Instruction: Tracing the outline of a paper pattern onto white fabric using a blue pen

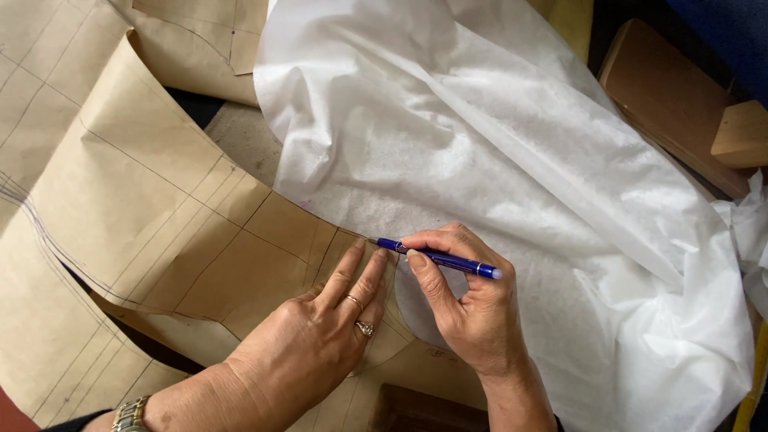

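Nearest the viewer, the left hand [320, 340] lies flat, fingers extended and close together, pressing the brown paper pattern [184, 232] beside its curved edge. Just to its right, the right hand [460, 304] pinches a blue pen [436, 258] between thumb and fingers; the pen's long axis runs roughly left to right, tip pointing left and touching the pattern's edge just beyond the left fingertips. Beyond, the white translucent fabric [496, 144] underlies that edge; wooden blocks [680, 96] lie far right, and no containers appear.
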